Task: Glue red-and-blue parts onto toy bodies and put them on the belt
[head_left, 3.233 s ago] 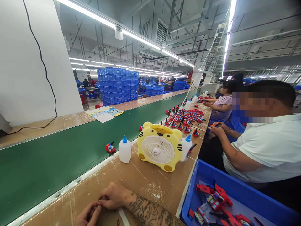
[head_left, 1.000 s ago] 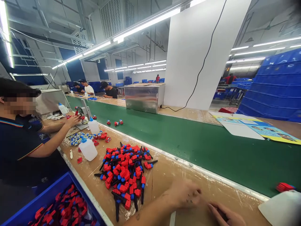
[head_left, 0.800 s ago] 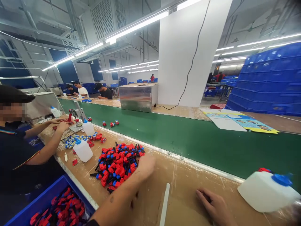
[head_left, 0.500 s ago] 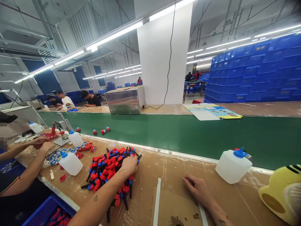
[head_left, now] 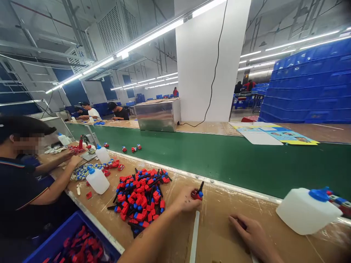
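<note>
My left hand point(head_left: 189, 199) grips a small plastic part point(head_left: 199, 193) with a red body, a blue section and a black stick pointing up. It is held over the table, right of a heap point(head_left: 141, 195) of similar red, blue and black parts. My right hand point(head_left: 248, 232) rests on the brown tabletop, loosely curled with a gap between thumb and fingers, and nothing shows in it. Beyond it, to the right, stands a white bottle point(head_left: 307, 212) with a blue cap. A white strip point(head_left: 195, 233) lies on the table between my hands.
A green conveyor belt point(head_left: 208, 157) runs behind the table, carrying several small red pieces at its left. A co-worker point(head_left: 24, 182) sits at the left beside a blue bin point(head_left: 63, 233) of parts. Another white bottle point(head_left: 98, 180) stands past the heap. Blue crates point(head_left: 309, 87) are stacked far right.
My left hand has left the heap and moved right, carrying one red, blue and black part. My right hand still rests on the table. The view has turned left.
</note>
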A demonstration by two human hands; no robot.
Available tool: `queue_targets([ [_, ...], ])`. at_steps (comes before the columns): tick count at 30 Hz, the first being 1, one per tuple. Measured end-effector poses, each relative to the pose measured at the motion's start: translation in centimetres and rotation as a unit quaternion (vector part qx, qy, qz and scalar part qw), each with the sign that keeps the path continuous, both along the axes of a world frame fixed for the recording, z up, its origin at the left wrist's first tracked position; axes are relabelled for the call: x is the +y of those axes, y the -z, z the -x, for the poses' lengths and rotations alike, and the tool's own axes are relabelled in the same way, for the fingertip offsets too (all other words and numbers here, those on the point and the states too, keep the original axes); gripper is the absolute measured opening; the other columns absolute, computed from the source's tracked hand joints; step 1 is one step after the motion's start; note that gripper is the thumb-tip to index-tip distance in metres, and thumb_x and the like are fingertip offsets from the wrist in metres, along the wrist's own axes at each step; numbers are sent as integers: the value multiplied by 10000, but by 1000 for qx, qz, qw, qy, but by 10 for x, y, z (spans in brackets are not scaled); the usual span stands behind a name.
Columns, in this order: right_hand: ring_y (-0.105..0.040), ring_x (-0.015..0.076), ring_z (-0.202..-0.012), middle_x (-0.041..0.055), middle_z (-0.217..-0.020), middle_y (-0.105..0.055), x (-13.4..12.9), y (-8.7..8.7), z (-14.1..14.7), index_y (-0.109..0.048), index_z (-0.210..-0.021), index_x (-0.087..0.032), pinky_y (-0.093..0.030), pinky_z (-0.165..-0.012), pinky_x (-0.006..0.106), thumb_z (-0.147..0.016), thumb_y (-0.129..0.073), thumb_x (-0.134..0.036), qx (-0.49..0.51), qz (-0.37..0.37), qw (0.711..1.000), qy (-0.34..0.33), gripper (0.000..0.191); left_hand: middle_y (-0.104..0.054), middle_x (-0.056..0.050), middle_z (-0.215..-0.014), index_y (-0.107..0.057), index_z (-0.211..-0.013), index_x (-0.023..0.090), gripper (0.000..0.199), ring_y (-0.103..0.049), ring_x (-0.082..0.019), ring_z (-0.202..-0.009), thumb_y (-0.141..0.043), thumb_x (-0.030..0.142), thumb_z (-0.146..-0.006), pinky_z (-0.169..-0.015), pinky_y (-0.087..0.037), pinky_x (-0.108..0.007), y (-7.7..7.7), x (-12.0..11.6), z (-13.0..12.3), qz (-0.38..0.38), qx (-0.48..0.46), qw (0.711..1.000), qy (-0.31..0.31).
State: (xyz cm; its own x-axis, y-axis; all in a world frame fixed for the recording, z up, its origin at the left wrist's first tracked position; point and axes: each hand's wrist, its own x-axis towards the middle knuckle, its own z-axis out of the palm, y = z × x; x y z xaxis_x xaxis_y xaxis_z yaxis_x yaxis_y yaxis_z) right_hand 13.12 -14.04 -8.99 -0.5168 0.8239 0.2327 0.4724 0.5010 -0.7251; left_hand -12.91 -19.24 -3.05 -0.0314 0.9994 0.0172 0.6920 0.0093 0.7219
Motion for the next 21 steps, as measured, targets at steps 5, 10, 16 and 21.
queue_targets([
  [5, -697, 242, -666, 53, -782, -769, 2, 1, -3, -761, -832, -229, -551, -598, 282, -871, -500, -603, -13, 16, 1000, 0, 458, -706, -115, -1048, -594, -1196, 95, 405, -677, -163, -875, -608, 150, -795, -751, -530, -239, 37, -1, -37, -55, -135, 989, -24],
  [10, -695, 244, -702, 64, -787, -763, 5, 2, -2, -758, -836, -212, -540, -612, 288, -876, -498, -604, -32, 11, 999, 12, 472, -688, -33, -905, -712, -998, 148, 344, -628, -141, -739, -707, 150, -654, -677, -497, -225, 43, -12, -34, -84, -168, 981, 44],
  [16, -649, 221, -675, 64, -751, -738, -6, -14, 3, -738, -841, -181, -491, -618, 303, -925, -445, -553, -42, 15, 999, 25, 481, -661, -37, -897, -704, -1021, 148, 325, -589, -156, -785, -646, 158, -701, -729, -465, -255, 39, -13, -34, -96, -177, 977, 71],
  [21, -626, 207, -648, 55, -736, -731, -9, -12, 2, -734, -854, -181, -482, -616, 300, -931, -452, -546, -44, 19, 998, 31, 468, -667, -30, -908, -705, -1033, 161, 358, -596, -159, -805, -666, 161, -677, -762, -471, -257, 40, -13, -34, -95, -176, 976, 81],
])
